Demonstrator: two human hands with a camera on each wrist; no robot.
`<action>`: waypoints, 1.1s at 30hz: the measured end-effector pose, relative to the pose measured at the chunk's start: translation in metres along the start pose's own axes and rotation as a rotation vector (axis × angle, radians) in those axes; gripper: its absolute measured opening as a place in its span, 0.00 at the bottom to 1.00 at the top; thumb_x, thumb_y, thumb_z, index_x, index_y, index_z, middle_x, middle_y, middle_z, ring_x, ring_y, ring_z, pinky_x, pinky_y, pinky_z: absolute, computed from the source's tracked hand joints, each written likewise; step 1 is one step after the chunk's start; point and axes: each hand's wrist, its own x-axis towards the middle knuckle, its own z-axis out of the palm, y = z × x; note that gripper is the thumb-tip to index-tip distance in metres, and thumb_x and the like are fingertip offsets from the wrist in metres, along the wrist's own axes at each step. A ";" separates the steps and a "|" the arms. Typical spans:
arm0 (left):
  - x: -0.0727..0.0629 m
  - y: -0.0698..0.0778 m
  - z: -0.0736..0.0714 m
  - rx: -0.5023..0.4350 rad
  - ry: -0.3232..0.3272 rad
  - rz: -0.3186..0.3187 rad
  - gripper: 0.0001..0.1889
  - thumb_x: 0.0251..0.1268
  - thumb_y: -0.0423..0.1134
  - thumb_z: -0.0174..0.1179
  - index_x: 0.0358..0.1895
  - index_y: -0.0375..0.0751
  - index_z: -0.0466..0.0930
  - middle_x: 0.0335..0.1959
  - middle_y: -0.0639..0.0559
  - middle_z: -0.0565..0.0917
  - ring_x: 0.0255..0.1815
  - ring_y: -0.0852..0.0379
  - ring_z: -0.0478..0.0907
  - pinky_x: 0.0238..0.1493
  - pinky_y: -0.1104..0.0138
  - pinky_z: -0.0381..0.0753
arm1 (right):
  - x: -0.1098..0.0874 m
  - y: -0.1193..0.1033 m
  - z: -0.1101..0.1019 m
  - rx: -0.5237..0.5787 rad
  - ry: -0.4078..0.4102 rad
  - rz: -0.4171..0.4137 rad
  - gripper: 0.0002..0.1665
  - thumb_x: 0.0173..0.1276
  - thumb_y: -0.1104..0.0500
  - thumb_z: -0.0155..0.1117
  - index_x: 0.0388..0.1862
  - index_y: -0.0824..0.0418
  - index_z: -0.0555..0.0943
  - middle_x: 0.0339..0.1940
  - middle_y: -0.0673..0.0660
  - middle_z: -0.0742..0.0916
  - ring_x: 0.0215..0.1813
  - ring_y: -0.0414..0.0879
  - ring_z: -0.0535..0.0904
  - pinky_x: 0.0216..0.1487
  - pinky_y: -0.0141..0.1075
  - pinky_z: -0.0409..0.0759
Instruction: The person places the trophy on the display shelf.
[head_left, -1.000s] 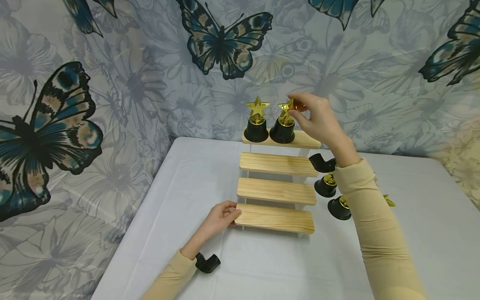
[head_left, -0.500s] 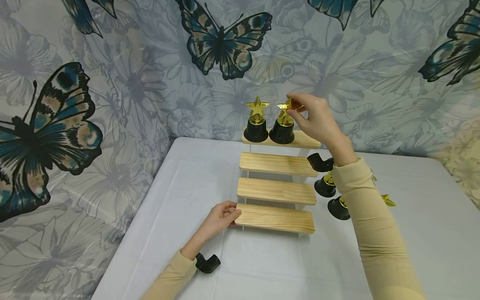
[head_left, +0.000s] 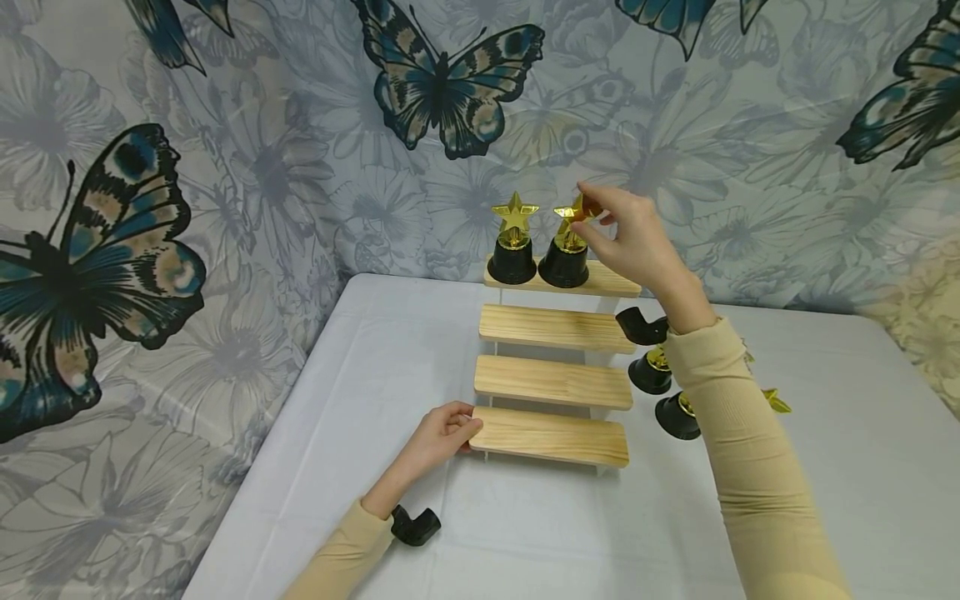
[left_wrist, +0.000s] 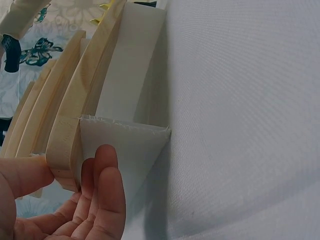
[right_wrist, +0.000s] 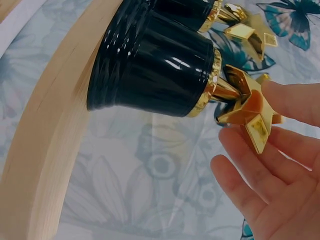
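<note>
A stepped wooden display stand [head_left: 551, 436] rises in tiers toward the wall. My left hand [head_left: 438, 432] holds the left end of its lowest board, thumb on the wood and curled fingers beside the white support [left_wrist: 125, 142]. On the top board, my right hand [head_left: 626, 233] pinches the gold star of a trophy [right_wrist: 155, 65] between thumb and fingers. That trophy's black base sits on the board. Just left of it stands a second star trophy [head_left: 513, 250], upright and untouched.
Right of the stand, black-based trophies [head_left: 651, 372] lie on the white-covered table [head_left: 360, 358], partly hidden by my right sleeve [head_left: 750, 450]. Butterfly-patterned fabric [head_left: 442, 83] hangs close behind the top board. Black wrist devices [head_left: 416, 527] stick out from both wrists.
My right hand and the star it pinches have shifted very slightly left since a second ago, and its index fingertip now sits a little higher. The left hand and stand have stayed put.
</note>
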 end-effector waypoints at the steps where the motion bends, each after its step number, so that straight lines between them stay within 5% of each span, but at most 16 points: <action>1: 0.002 -0.004 0.001 -0.002 0.001 0.000 0.18 0.69 0.31 0.51 0.53 0.16 0.67 0.33 0.37 0.81 0.30 0.35 0.78 0.35 0.47 0.78 | -0.001 0.000 -0.001 0.003 0.006 0.005 0.28 0.62 0.69 0.63 0.61 0.72 0.70 0.45 0.67 0.82 0.46 0.58 0.77 0.42 0.49 0.77; 8: 0.012 -0.031 0.004 0.010 0.000 -0.006 0.21 0.69 0.38 0.53 0.55 0.21 0.68 0.34 0.42 0.82 0.28 0.47 0.80 0.33 0.59 0.80 | -0.014 0.004 -0.011 0.001 0.094 0.039 0.27 0.63 0.68 0.62 0.61 0.69 0.71 0.49 0.66 0.81 0.51 0.57 0.76 0.44 0.49 0.75; 19: 0.011 -0.030 0.002 -0.009 -0.001 -0.003 0.22 0.69 0.38 0.53 0.55 0.21 0.68 0.35 0.43 0.81 0.30 0.51 0.81 0.33 0.62 0.81 | -0.042 0.012 -0.031 -0.037 0.217 0.093 0.24 0.63 0.68 0.62 0.60 0.66 0.74 0.48 0.64 0.82 0.50 0.57 0.78 0.45 0.51 0.76; 28: 0.007 -0.019 0.003 -0.014 -0.005 -0.013 0.19 0.69 0.32 0.51 0.54 0.17 0.67 0.35 0.38 0.80 0.31 0.43 0.80 0.36 0.52 0.80 | -0.074 0.015 -0.040 -0.092 0.194 0.114 0.21 0.62 0.69 0.62 0.56 0.69 0.76 0.47 0.64 0.82 0.48 0.57 0.78 0.48 0.34 0.73; 33: 0.010 -0.028 0.004 -0.021 -0.006 -0.017 0.21 0.69 0.38 0.53 0.55 0.21 0.68 0.35 0.42 0.81 0.31 0.50 0.81 0.34 0.60 0.81 | -0.095 0.014 -0.042 -0.109 0.159 0.116 0.22 0.61 0.72 0.62 0.55 0.70 0.75 0.47 0.66 0.82 0.46 0.58 0.78 0.48 0.43 0.74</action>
